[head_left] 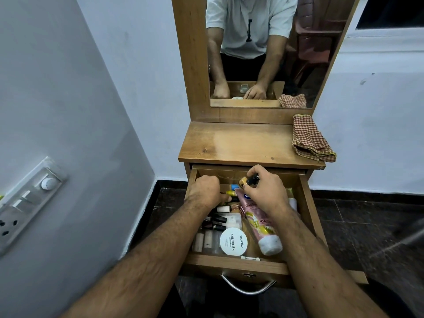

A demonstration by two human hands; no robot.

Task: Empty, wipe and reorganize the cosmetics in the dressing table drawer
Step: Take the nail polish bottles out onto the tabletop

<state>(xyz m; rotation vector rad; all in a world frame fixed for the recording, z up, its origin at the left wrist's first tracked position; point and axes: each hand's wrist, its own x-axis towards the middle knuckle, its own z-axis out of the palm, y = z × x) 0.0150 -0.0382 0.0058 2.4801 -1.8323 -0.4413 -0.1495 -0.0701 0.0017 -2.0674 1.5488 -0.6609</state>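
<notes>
Fingers (252, 177) of our right hand (266, 193) pinch a small gold bottle with a black cap (249, 180), lifted above the open wooden drawer (238, 263), presumably for removal. Our left hand (206, 189) curls down among the lipsticks (218, 220), gripping something we cannot identify. Nearest us lies a round white nail-polish tub (233, 242); beside it a pink tube with a white cap (261, 226) rests lengthwise, cap toward us, long axis running front to back. The held bottle tilts, cap pointing right. Beyond, the wooden surface (238, 143) carries a folded checked cloth (309, 138), likely waiting for wiping, below the mirror (309, 53).
</notes>
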